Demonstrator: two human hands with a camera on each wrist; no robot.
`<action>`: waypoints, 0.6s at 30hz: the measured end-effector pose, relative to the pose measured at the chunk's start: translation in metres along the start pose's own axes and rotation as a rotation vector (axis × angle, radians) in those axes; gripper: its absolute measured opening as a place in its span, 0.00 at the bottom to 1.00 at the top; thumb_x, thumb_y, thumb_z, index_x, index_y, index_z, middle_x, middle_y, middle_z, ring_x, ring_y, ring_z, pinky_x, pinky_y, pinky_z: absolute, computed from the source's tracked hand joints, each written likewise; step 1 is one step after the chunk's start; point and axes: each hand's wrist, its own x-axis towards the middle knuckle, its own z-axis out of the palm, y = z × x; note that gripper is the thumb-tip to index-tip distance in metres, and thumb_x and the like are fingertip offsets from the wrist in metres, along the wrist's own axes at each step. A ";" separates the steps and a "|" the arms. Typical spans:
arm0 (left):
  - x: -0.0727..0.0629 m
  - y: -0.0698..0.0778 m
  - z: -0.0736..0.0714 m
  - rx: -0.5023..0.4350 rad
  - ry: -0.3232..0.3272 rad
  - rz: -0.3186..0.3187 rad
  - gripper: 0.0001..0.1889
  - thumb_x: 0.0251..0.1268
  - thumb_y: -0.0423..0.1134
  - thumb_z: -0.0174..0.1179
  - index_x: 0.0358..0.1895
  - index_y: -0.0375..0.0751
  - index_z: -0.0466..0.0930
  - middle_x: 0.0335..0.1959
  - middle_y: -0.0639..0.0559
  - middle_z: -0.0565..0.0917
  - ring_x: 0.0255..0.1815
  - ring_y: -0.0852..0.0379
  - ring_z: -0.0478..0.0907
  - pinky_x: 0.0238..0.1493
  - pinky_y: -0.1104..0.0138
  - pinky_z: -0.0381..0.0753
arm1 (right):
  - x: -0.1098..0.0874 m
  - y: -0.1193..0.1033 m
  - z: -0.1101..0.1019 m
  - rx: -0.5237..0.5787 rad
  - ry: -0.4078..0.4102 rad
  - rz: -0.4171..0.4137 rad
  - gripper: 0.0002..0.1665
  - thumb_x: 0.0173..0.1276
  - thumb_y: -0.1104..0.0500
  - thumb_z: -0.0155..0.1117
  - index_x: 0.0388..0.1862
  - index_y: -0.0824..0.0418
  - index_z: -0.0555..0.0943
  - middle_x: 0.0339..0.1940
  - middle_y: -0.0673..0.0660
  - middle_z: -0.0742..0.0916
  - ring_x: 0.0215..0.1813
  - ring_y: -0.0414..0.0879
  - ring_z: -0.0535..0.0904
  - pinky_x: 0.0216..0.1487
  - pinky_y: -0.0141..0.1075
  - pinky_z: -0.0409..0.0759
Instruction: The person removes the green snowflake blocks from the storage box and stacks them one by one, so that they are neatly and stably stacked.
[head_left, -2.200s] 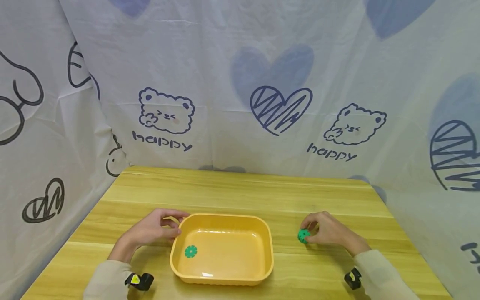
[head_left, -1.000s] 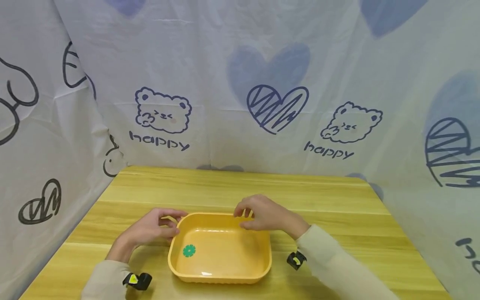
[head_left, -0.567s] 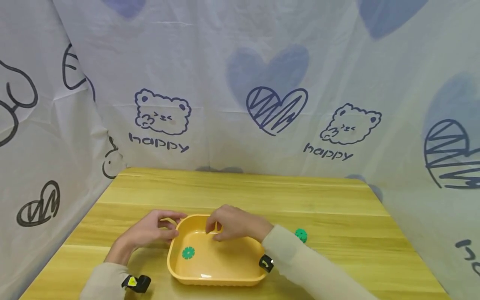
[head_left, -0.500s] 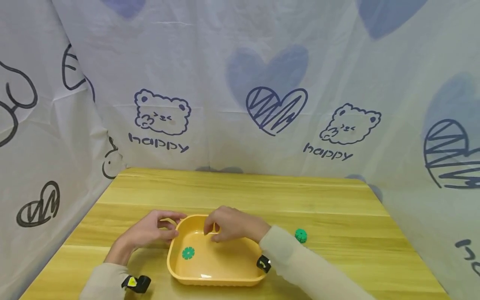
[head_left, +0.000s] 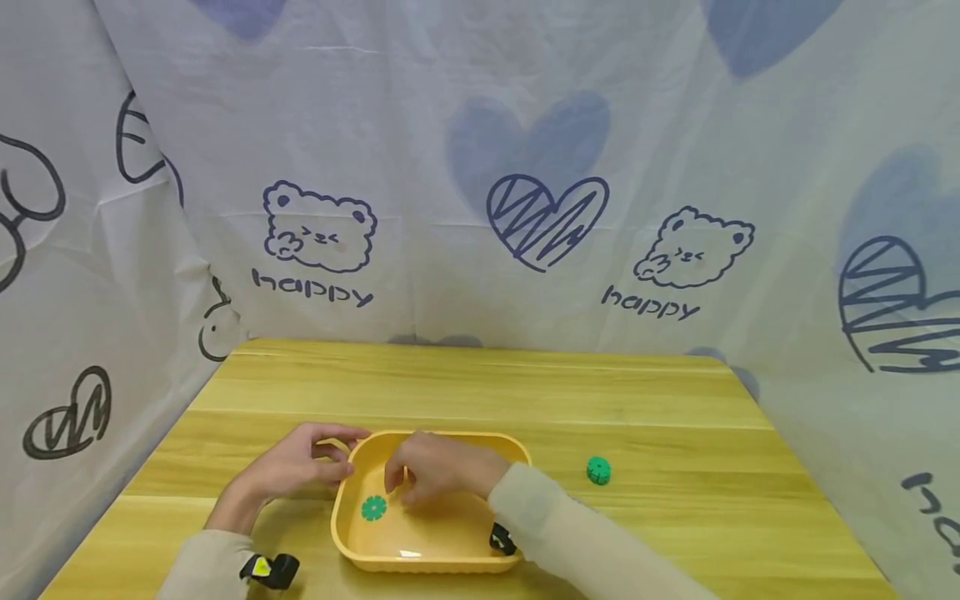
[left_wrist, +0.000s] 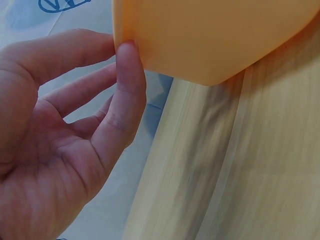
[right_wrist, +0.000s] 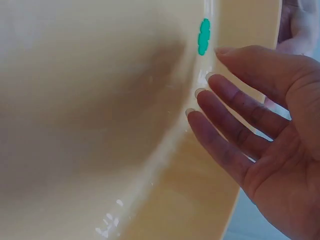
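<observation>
A yellow plastic tub (head_left: 431, 566) stands on the table, and my left hand (head_left: 288, 462) grips its left rim. In the left wrist view, the thumb and fingers of the left hand (left_wrist: 65, 125) pinch the tub wall (left_wrist: 195, 37). Inside the tub, near its left end, lies a green notched disc (head_left: 373, 507). My right hand (head_left: 438, 467) is in the tub just right of that disc. The right wrist view shows the right hand (right_wrist: 265, 120) holding nothing, its thumb and fingers apart, with the fingertips close to the green disc (right_wrist: 204, 37).
A small stack of green notched discs (head_left: 598, 471) sits on the wooden table (head_left: 675, 417), right of the tub. White printed cloth (head_left: 450, 250) hangs behind the table and along its sides. The right sleeve (head_left: 577, 533) crosses the tub's right end.
My right hand has left the stack of green discs on the table and moved left into the tub, toward the single disc. The left hand keeps its hold on the rim.
</observation>
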 end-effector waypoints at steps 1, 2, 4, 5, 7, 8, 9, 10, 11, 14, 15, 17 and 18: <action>0.000 0.000 0.000 0.001 0.001 0.001 0.29 0.68 0.32 0.65 0.69 0.24 0.71 0.57 0.29 0.77 0.42 0.58 0.84 0.41 0.63 0.92 | 0.001 0.000 0.001 0.005 -0.001 -0.004 0.12 0.61 0.63 0.74 0.45 0.59 0.90 0.42 0.49 0.93 0.35 0.33 0.82 0.36 0.13 0.73; 0.000 -0.001 0.000 0.001 0.001 0.002 0.29 0.68 0.32 0.65 0.69 0.24 0.71 0.57 0.28 0.77 0.42 0.58 0.84 0.41 0.63 0.92 | 0.003 -0.001 0.003 0.003 -0.001 -0.006 0.12 0.61 0.63 0.75 0.44 0.59 0.90 0.42 0.49 0.92 0.35 0.32 0.81 0.36 0.13 0.73; 0.000 -0.001 0.000 -0.002 0.001 0.004 0.29 0.68 0.32 0.65 0.69 0.24 0.71 0.57 0.28 0.77 0.43 0.58 0.84 0.42 0.63 0.92 | 0.005 -0.001 0.007 -0.012 0.002 -0.014 0.12 0.60 0.63 0.75 0.44 0.58 0.90 0.42 0.48 0.92 0.35 0.31 0.81 0.37 0.12 0.73; 0.001 -0.001 0.000 -0.006 0.001 0.005 0.29 0.68 0.32 0.65 0.69 0.23 0.71 0.57 0.28 0.77 0.43 0.57 0.84 0.42 0.62 0.92 | 0.007 -0.001 0.009 -0.024 0.005 -0.020 0.12 0.59 0.62 0.76 0.44 0.58 0.91 0.42 0.48 0.92 0.36 0.31 0.81 0.37 0.12 0.72; 0.001 -0.001 0.000 -0.011 0.000 0.006 0.29 0.68 0.31 0.65 0.69 0.23 0.71 0.58 0.27 0.76 0.44 0.56 0.85 0.42 0.62 0.92 | 0.010 -0.002 0.012 -0.049 0.009 -0.028 0.13 0.59 0.61 0.77 0.45 0.57 0.91 0.41 0.46 0.92 0.37 0.30 0.81 0.38 0.11 0.72; 0.001 -0.001 0.000 -0.012 0.000 0.007 0.29 0.68 0.31 0.64 0.69 0.23 0.71 0.59 0.27 0.76 0.44 0.55 0.85 0.42 0.62 0.92 | 0.011 -0.002 0.013 -0.062 0.010 -0.027 0.14 0.59 0.61 0.77 0.45 0.56 0.91 0.41 0.46 0.92 0.37 0.29 0.81 0.39 0.11 0.72; 0.001 -0.001 0.000 -0.011 0.000 0.007 0.28 0.68 0.31 0.64 0.69 0.23 0.71 0.59 0.27 0.76 0.45 0.54 0.85 0.43 0.61 0.92 | 0.012 -0.003 0.014 -0.072 0.012 -0.028 0.15 0.59 0.60 0.77 0.46 0.55 0.90 0.41 0.45 0.92 0.37 0.28 0.81 0.39 0.11 0.72; 0.001 0.000 0.000 -0.009 0.001 0.007 0.28 0.68 0.31 0.64 0.69 0.23 0.71 0.59 0.27 0.76 0.45 0.54 0.85 0.42 0.62 0.92 | 0.014 -0.004 0.014 -0.083 0.013 -0.031 0.16 0.59 0.59 0.77 0.47 0.55 0.90 0.41 0.45 0.92 0.37 0.28 0.81 0.39 0.11 0.72; 0.000 0.000 0.000 -0.010 0.001 0.007 0.28 0.68 0.31 0.64 0.69 0.23 0.71 0.60 0.27 0.76 0.45 0.53 0.85 0.42 0.62 0.92 | 0.015 -0.005 0.015 -0.085 0.010 -0.031 0.16 0.59 0.59 0.77 0.48 0.54 0.90 0.41 0.45 0.92 0.38 0.28 0.81 0.40 0.12 0.72; 0.000 0.000 0.000 -0.014 0.002 0.009 0.28 0.68 0.31 0.64 0.69 0.23 0.71 0.59 0.28 0.77 0.45 0.55 0.85 0.42 0.63 0.92 | 0.017 -0.008 0.015 -0.097 -0.001 -0.029 0.18 0.61 0.57 0.77 0.51 0.53 0.90 0.42 0.45 0.91 0.38 0.28 0.81 0.39 0.13 0.73; 0.000 0.000 0.000 -0.018 0.000 0.014 0.28 0.68 0.31 0.64 0.69 0.23 0.71 0.59 0.28 0.77 0.45 0.55 0.85 0.42 0.63 0.92 | 0.018 -0.009 0.015 -0.107 -0.006 -0.031 0.18 0.61 0.56 0.77 0.51 0.53 0.90 0.42 0.45 0.91 0.38 0.28 0.81 0.39 0.13 0.74; 0.000 0.000 0.001 -0.027 -0.004 0.021 0.28 0.68 0.31 0.64 0.69 0.22 0.71 0.59 0.27 0.77 0.45 0.55 0.85 0.42 0.62 0.92 | 0.019 -0.010 0.016 -0.114 -0.020 -0.032 0.16 0.62 0.56 0.76 0.50 0.52 0.90 0.42 0.44 0.91 0.39 0.28 0.81 0.40 0.14 0.74; 0.000 0.000 0.001 -0.030 -0.005 0.023 0.28 0.68 0.31 0.64 0.69 0.22 0.71 0.59 0.27 0.77 0.45 0.55 0.85 0.42 0.62 0.92 | 0.020 -0.010 0.017 -0.111 -0.026 -0.033 0.15 0.63 0.57 0.76 0.49 0.52 0.90 0.43 0.44 0.91 0.40 0.28 0.81 0.41 0.14 0.75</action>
